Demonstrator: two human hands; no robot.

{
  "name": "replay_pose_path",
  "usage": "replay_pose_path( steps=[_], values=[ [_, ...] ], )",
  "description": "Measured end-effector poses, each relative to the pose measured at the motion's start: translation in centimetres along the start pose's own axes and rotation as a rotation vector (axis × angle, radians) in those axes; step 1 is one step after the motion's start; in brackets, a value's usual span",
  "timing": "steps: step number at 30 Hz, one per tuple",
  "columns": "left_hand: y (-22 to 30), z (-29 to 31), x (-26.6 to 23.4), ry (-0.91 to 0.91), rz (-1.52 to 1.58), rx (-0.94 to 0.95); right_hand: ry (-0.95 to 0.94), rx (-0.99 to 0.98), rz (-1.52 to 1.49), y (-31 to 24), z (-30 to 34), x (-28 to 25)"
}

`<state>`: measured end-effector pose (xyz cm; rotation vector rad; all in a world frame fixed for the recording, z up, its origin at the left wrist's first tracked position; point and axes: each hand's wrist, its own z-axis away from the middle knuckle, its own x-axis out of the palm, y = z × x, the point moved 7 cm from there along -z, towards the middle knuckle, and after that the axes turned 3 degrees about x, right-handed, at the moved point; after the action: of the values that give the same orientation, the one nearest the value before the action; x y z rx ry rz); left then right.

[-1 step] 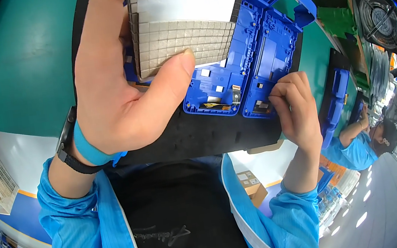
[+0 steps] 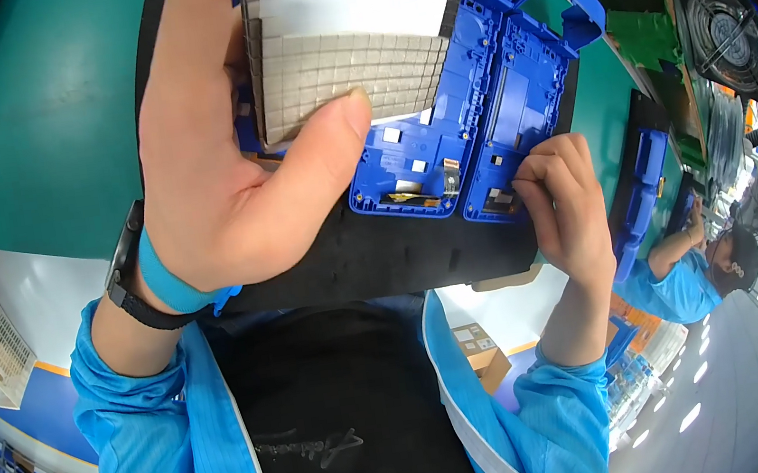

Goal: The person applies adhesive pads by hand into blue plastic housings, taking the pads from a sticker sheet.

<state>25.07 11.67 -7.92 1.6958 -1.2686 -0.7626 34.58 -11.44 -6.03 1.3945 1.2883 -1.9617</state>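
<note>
Grid-scored grey sheet in head view, grasped in left hand with thumb across its face, over left part of black mat. On mat, near front edge, left blue housing beside right blue housing. Right hand with fingers bent at right housing's near right corner; cannot tell whether gripping anything.

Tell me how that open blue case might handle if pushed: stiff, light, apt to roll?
The blue case looks moulded and ribbed, so probably stiff. Its shallow, hollow halves suggest it may be light for its size. Lying flat on the black mat, it would likely slide, not roll.
</note>
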Motion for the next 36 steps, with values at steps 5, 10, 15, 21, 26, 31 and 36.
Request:
replay_pose_path(
  steps=[5,10,15,21,26,31,36],
  values=[
    [0.6,0.1,0.6,-0.001,0.002,-0.001,-0.01,0.019,0.015,0.2,-0.1,0.2],
    [0.8,0.6,1.1,0.078,-0.054,-0.16,-0.025,0.006,0.017,0.1,-0.1,0.1],
    [0.1,0.9,0.9,0.047,-0.041,-0.132,-0.025,0.003,0.015,0.1,-0.1,0.1],
    [-0.8,1.1,0.1,0.013,-0.031,-0.098,-0.002,0.032,-0.063,0.4,-0.1,-0.5],
    [0.5,0.0,-0.2,-0.029,-0.052,-0.07,0.038,0.051,-0.007,-0.2,-0.5,-0.8],
    [1.0,0.1,0.7,-0.131,-0.08,0.034,0.31,0.003,-0.17,-3.9,-2.5,-2.8],
    [1.3,0.1,0.8,-0.127,-0.076,0.016,0.37,-0.162,-0.172,-7.3,-6.4,-2.3]
  ],
)
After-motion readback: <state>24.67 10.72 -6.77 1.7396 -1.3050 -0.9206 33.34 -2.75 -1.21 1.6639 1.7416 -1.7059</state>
